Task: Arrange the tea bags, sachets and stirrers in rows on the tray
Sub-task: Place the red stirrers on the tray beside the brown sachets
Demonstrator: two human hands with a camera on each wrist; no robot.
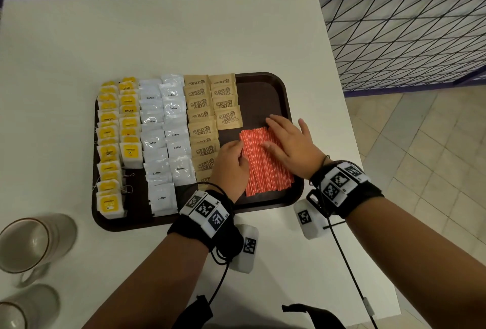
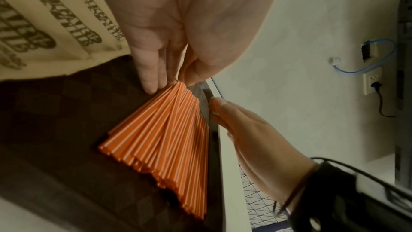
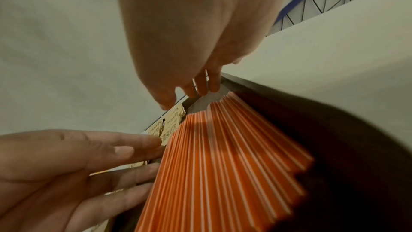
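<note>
Both hands lie on the stirrers (image 1: 267,161): the right hand (image 1: 293,143) is spread flat, fingers straight, palm pressing the far right part of the pack, while the left hand (image 1: 231,164) sits against the pack's left edge, its straight fingers (image 2: 153,70) touching the stirrer ends and holding nothing. From largest to smallest: the table (image 1: 184,39) is white and carries the tray (image 1: 263,86) near its front edge; the tray is dark brown with rounded corners. On the tray's left side run two rows of yellow tea bags (image 1: 117,131), some overlapping, their strings trailing toward the tray's front left corner. Just right of them are two rows of white coffee sachets (image 1: 164,139), then two rows of brown sugar sachets (image 1: 203,115), the right row much shorter and ending near the tray's middle. The stirrers, orange with thin white stripes, lie side by side in a flat fan in the tray's front right quarter, just beside the sugar, between the two hands. Two mugs (image 1: 29,244) stand at the table's front left corner.
</note>
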